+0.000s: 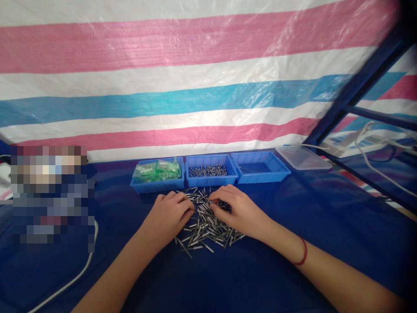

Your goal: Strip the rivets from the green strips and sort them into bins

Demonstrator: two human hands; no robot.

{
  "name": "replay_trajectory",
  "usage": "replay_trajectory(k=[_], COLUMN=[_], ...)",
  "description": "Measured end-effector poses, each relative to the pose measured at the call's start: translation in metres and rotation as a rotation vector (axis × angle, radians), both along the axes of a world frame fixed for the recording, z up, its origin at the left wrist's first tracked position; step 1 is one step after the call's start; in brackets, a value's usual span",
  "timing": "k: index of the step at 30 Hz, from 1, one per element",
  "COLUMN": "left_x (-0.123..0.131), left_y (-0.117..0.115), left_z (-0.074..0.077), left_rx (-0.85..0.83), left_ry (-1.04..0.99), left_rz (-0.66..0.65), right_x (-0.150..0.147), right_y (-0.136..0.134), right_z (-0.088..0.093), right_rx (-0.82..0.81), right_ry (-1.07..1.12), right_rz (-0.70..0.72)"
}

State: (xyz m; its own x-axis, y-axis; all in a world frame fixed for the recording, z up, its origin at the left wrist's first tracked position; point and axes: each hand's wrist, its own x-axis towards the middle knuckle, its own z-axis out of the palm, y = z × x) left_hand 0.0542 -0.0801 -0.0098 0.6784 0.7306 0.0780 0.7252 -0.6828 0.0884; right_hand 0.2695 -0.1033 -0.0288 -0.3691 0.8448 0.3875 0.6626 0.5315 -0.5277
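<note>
A loose pile of silver pop rivets (208,228) with thin stems lies on the blue table, between and beneath my hands. At the pile's left edge is my left hand (172,213), palm down. Its fingers are curled and the thumb lies close to them; whatever they hold is hidden. My right hand (243,211) reaches over the right side of the pile, thumb and index finger pinched together at a rivet. Behind the pile, a blue bin (211,180) holds more rivets. The left blue bin (158,187) contains green-and-clear plastic bags (159,170).
A third blue bin (263,177) on the right has a few thin pieces inside. Beside it lies a translucent lid (302,157). White cables run at left and right. A dark metal frame (358,87) stands at right; a striped tarp (195,56) hangs behind. A blurred-out patch covers the left.
</note>
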Motion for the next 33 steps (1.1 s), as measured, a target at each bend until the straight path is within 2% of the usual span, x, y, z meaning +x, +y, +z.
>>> replay_trajectory(k=[4, 8, 11, 14, 18, 22, 26, 30, 33], left_x=[0.003, 0.007, 0.011, 0.016, 0.019, 0.02, 0.02, 0.021, 0.021], left_y=[-0.001, -0.004, -0.006, -0.009, -0.012, -0.012, -0.012, -0.015, -0.016], left_z=[0.0, -0.001, -0.003, -0.005, -0.006, -0.005, -0.004, -0.001, -0.001], left_rx=[0.027, -0.02, -0.061, -0.099, -0.134, -0.115, -0.12, -0.136, -0.125], left_ry=[-0.045, -0.17, -0.273, -0.367, -0.489, -0.596, -0.67, -0.687, -0.678], left_rz=[0.02, 0.03, -0.008, -0.041, 0.022, 0.084, 0.076, 0.054, 0.05], right_x=[-0.001, -0.002, -0.005, -0.007, -0.007, -0.008, -0.011, -0.013, -0.013], right_y=[-0.001, -0.003, -0.006, -0.009, -0.007, -0.006, -0.006, -0.008, -0.009], right_z=[0.001, 0.003, 0.006, 0.008, 0.004, 0.0, 0.0, 0.002, 0.003], right_rx=[0.009, 0.038, 0.026, -0.027, -0.129, -0.268, -0.381, -0.401, -0.336], right_ry=[0.012, 0.043, 0.099, 0.152, 0.256, 0.491, 0.684, 0.743, 0.71], right_rz=[0.006, 0.034, 0.078, 0.079, 0.028, 0.027, 0.026, 0.017, -0.028])
